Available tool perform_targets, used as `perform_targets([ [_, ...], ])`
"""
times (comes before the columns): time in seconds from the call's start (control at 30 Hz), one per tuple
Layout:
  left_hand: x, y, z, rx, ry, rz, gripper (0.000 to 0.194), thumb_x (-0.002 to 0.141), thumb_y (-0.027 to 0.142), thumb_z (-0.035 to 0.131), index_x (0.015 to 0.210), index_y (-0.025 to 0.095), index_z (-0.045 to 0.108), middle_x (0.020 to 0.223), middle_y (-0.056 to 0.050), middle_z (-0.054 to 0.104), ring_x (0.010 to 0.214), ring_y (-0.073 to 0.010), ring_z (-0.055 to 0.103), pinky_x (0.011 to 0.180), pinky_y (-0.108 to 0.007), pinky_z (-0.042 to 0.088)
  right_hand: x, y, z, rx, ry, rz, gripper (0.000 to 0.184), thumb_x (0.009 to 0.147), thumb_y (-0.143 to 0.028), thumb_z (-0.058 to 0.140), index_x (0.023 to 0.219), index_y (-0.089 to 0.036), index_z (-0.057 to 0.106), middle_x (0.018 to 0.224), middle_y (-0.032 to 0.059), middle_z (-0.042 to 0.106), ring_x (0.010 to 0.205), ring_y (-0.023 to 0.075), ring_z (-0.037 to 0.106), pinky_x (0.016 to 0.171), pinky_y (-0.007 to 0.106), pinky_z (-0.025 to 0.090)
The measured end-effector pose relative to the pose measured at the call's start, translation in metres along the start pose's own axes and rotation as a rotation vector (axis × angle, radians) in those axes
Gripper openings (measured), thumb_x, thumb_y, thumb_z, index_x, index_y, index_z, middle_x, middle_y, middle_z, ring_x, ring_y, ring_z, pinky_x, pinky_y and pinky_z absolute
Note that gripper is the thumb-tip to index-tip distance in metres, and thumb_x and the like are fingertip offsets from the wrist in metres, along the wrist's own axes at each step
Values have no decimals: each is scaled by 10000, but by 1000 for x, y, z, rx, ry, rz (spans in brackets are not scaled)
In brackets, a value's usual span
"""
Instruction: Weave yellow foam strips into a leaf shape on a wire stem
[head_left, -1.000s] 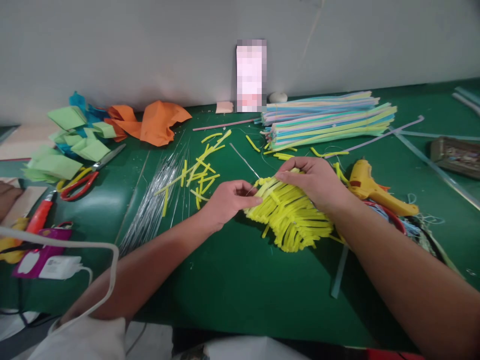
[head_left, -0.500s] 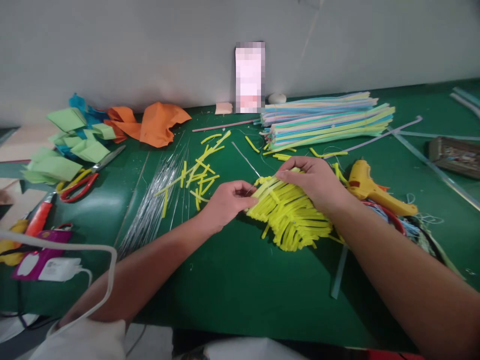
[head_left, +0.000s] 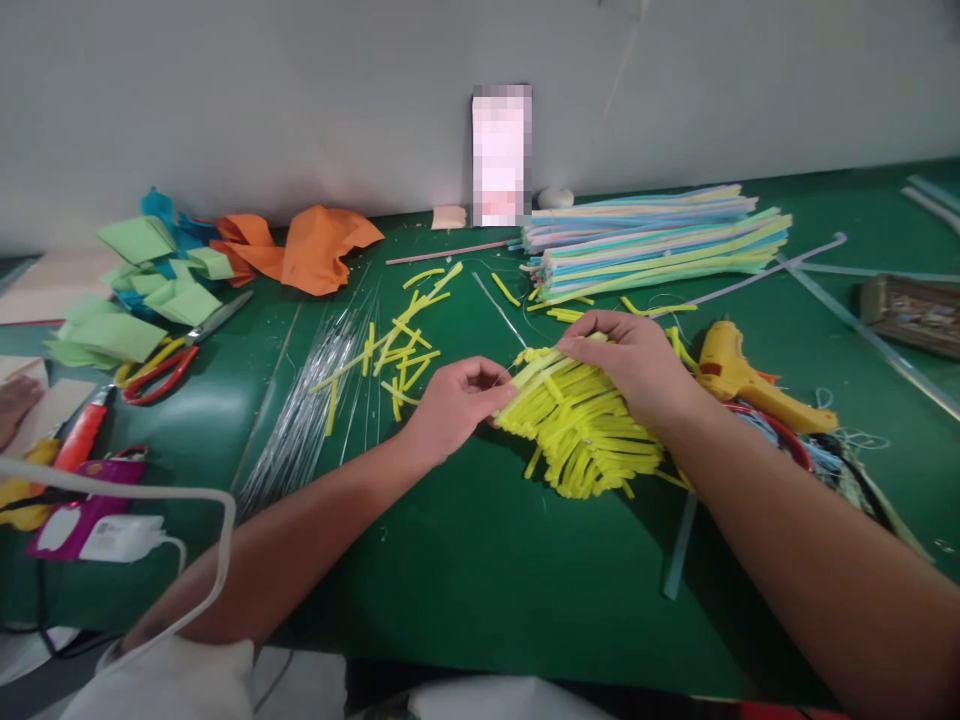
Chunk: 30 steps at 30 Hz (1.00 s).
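Note:
A yellow leaf-shaped piece made of pipe cleaners point(head_left: 592, 440) is held between my two hands just above the green table. My left hand point(head_left: 461, 405) pinches its left edge between thumb and fingers. At its upper edge, my right hand point(head_left: 630, 360) grips it with thumb and bent fingers, and the palm covers part of the right side. A thin silvery wire point(head_left: 499, 310) sticks out from the top of the piece. Short cut yellow pipe cleaners point(head_left: 409, 345) lie scattered beyond my left hand.
Loose thin wires point(head_left: 307, 410) lie left of my arm. Bundled pastel pipe cleaners point(head_left: 660, 250) lie at the back, near a phone point(head_left: 499, 155). A yellow glue gun point(head_left: 739, 375) sits right. Scissors point(head_left: 161, 375) and coloured paper point(head_left: 330, 250) are left. Another person's hand point(head_left: 16, 408) shows at the left edge.
My hands and the yellow piece have barely shifted, with the left hand slightly higher. At the far left, another person's hand has come further into view.

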<state>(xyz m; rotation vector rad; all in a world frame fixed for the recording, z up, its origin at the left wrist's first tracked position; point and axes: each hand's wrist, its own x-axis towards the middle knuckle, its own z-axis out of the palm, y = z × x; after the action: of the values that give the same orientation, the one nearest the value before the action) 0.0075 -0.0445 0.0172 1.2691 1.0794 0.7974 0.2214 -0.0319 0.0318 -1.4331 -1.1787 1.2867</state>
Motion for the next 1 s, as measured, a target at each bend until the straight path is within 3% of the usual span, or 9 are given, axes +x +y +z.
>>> perform_targets([
  [0.2,-1,0,1,76,30,47,217,741,330,742,826,149,658,726,6,615,583,-71,510,562,-216,426,2,2,-1,-34,-28,4,253,661,-420,776,756,-221,651,619,-37,577,551,134,539,534,271,412],
  [0.43,-1,3,2,158,44,43,163,738,282,707,792,144,640,693,14,605,568,-71,499,546,-211,391,5,0,-6,-247,-116,17,345,626,-465,814,833,-199,741,646,-8,643,576,132,551,553,264,419],
  [0.77,2,-5,1,67,25,90,215,750,285,697,906,143,659,834,-18,658,690,-98,577,664,-246,449,4,0,1,-84,-187,102,336,624,-437,824,857,-211,739,689,7,703,633,167,643,617,289,502],
  [1.0,5,-2,-1,31,-14,46,282,714,272,728,960,148,669,911,-33,692,763,-119,613,738,-271,473,2,-3,2,-130,-210,122,331,627,-440,808,852,-204,754,728,21,721,660,176,654,635,296,505],
])
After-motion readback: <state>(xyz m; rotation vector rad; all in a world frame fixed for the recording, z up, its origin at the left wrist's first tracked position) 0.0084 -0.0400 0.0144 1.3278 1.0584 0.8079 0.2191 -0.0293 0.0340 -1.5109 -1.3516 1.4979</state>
